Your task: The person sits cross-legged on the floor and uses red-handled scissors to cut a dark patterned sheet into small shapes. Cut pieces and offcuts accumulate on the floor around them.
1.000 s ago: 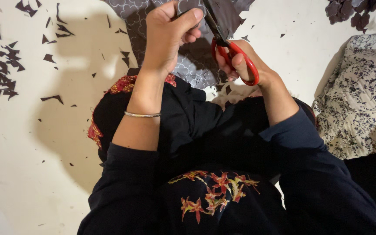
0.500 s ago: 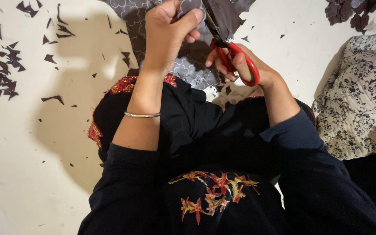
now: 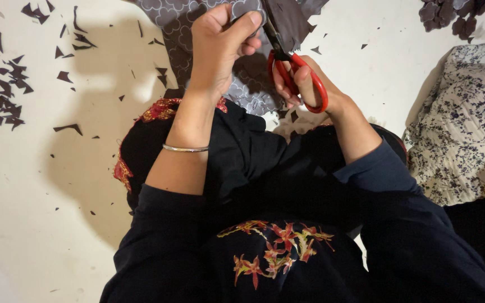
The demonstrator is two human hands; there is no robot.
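Left hand (image 3: 220,47) pinches grey patterned fabric (image 3: 197,22) above lap; right hand (image 3: 304,84) grips red-handled scissors (image 3: 293,73), blades biting cloth edge. Dark offcuts (image 3: 4,95) litter white floor (image 3: 29,196): cutting apparently well underway, large piece uncut.

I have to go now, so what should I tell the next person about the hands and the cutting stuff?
Left hand: pinches the grey patterned fabric, held up off the lap.
Right hand: fingers through the red-handled scissors, blades in the fabric near the top edge of the view; whether they are open or closed is hard to tell.
Done: many dark scraps lie cut on the pale floor, more in a dark pile at top right.
Left: most of the fabric looks uncut.
Nearby: floral cloth on the right.
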